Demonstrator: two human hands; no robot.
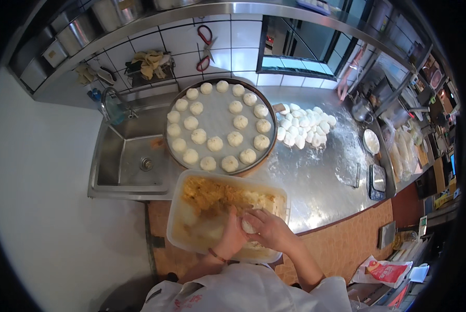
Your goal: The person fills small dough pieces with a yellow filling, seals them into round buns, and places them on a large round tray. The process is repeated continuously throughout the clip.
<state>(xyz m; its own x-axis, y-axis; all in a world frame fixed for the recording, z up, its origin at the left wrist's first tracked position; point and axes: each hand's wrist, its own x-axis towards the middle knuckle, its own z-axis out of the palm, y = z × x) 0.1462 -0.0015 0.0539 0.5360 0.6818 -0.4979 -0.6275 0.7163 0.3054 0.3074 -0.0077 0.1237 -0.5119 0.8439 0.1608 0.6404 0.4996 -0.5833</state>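
Note:
Both my hands are over a large translucent plastic tub [177,229] that holds orange-brown filling [207,192] along its far side. Between them is a small white filled bun [248,225], partly covered by fingers. My left hand [233,236] cups it from the left side, thumb raised, a red band on the wrist. The fingers of my right hand [268,228] close over it from the right. Beyond the tub, a round steamer tray [220,112] carries several pleated white buns [235,138], set in rings on a pale liner.
Right of the tray, a pile of white dough pieces [306,125] lies on the floured steel counter [316,182]. A small bowl [371,141] and a scale [377,182] stand at its right end. A steel sink [126,164] is at left; scissors [206,48] hang on the tiled wall.

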